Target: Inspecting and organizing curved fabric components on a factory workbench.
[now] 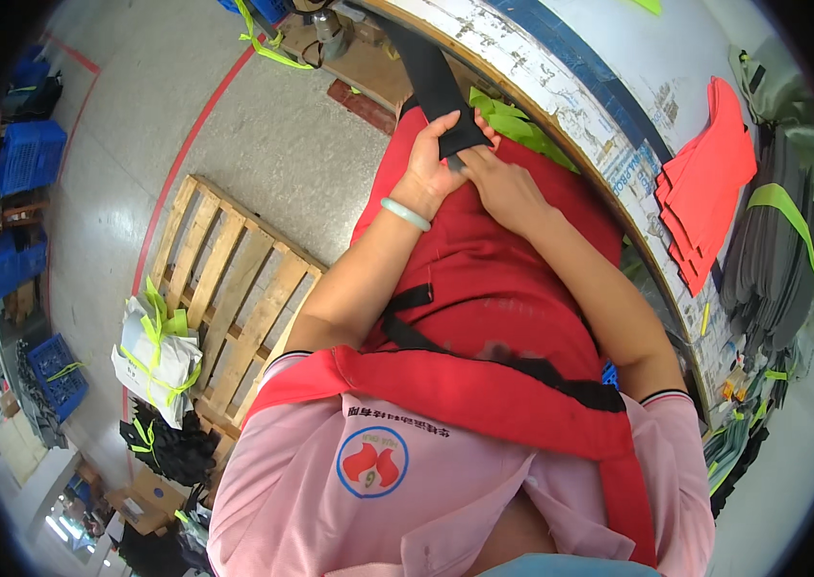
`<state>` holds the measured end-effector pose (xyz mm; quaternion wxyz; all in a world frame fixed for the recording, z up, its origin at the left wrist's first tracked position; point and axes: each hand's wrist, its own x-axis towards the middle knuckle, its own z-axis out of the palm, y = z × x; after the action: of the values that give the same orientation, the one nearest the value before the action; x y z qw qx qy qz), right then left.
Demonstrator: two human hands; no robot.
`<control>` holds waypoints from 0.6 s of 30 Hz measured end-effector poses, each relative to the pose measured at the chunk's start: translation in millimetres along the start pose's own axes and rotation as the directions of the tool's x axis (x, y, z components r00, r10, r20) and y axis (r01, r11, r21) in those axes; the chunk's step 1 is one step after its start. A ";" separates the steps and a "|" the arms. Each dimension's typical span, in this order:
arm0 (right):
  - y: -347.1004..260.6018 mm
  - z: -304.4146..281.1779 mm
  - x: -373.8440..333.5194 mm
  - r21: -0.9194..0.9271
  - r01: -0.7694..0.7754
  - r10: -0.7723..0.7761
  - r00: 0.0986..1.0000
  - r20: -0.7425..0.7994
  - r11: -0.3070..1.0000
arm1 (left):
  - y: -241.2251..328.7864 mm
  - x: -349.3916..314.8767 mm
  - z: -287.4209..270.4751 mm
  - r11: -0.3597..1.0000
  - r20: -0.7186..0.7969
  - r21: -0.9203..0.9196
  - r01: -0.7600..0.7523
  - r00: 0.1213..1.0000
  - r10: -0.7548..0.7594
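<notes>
Over my lap, a wide black fabric strip (433, 85) runs down from under the table's edge to my hands. My left hand (430, 162), with a pale green bangle on its wrist, is curled around the strip's near end, thumb on one side and fingertips showing on the other. My right hand (508, 192) meets it there, its fingers closed at the lower edge of the strip. A small greyish piece shows between the two hands; its kind I cannot tell. The red apron (513, 279) lies beneath both hands.
A worn worktable (599, 125) curves along the right, carrying red fabric pieces (710, 188) and a tied stack of dark grey pieces (773, 260). Bright green fabric (522, 130) hangs by its edge. Left on the floor lie a wooden pallet (234, 288), a white bundle (152, 361) and blue crates (30, 157).
</notes>
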<state>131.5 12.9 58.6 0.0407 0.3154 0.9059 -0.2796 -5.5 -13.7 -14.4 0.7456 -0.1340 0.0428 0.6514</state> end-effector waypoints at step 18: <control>-13.9 7.8 36.2 -0.199 0.013 -0.023 0.999 -0.047 0.980 | 13.8 -6.1 12.7 0.994 -0.070 -0.033 -0.105 0.992 0.102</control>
<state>93.6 19.6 49.7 0.0474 0.3083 0.9328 -0.1806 -21.4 -14.7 -2.7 0.7063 -0.1673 0.0630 0.6849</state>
